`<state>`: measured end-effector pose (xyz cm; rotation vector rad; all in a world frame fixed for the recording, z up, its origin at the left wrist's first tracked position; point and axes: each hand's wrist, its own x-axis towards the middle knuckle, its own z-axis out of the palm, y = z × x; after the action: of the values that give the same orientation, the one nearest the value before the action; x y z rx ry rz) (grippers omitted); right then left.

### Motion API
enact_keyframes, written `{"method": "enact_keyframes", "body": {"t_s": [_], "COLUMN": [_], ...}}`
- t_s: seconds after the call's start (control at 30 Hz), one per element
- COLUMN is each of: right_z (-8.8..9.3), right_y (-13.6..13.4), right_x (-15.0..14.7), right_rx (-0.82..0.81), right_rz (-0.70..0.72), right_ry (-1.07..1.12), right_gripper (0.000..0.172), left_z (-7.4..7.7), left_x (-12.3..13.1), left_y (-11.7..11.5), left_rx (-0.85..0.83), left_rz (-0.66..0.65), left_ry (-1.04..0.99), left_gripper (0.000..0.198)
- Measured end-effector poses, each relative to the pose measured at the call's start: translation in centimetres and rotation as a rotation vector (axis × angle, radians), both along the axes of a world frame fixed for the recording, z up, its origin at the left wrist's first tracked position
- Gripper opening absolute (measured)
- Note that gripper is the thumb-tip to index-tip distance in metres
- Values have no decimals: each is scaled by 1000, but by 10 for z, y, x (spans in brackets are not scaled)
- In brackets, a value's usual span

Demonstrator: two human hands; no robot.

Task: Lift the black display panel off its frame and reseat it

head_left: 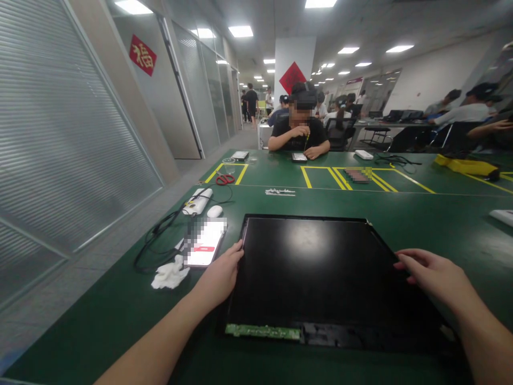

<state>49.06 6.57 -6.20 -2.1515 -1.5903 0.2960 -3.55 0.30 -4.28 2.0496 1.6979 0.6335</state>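
Note:
A large black display panel (320, 272) lies flat on the green table (120, 315), light from above reflecting on its dark surface. Along its near edge runs a green circuit board strip (262, 332). My left hand (226, 267) grips the panel's left edge, its fingertips partly hidden at the rim. On the opposite side, my right hand (430, 272) holds the right edge with bent fingers.
Left of the panel are a lit phone (206, 243), crumpled tissue (170, 273), a white mouse (215, 212), a white power strip (197, 202) and black cables (160, 230). Red-handled scissors (225, 179) lie farther back. A person (298, 128) sits across the table.

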Motion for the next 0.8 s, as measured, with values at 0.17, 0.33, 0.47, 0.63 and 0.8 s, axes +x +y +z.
{"method": "enact_keyframes", "body": {"t_s": [0.17, 0.33, 0.47, 0.63, 0.8], "right_z": [12, 10, 3, -4, -3], "right_y": [-4, 1, 5, 6, 5], "right_x": [-12, -17, -14, -9, -10], "right_rx": [-31, -83, -81, -43, -35], "right_rz": [-41, 15, 65, 104, 117], "right_ry": [117, 105, 99, 86, 73], "right_gripper": [42, 50, 54, 52, 52], "left_z": [6, 23, 33, 30, 28], "left_x": [-3, -28, -43, -44, -46], "left_y": [3, 38, 71, 85, 69], "left_rx": [130, 240, 114, 18, 12], "left_rz": [56, 247, 306, 275, 310], "left_ry": [59, 245, 344, 323, 344], "left_gripper": [45, 61, 71, 83, 74]}}
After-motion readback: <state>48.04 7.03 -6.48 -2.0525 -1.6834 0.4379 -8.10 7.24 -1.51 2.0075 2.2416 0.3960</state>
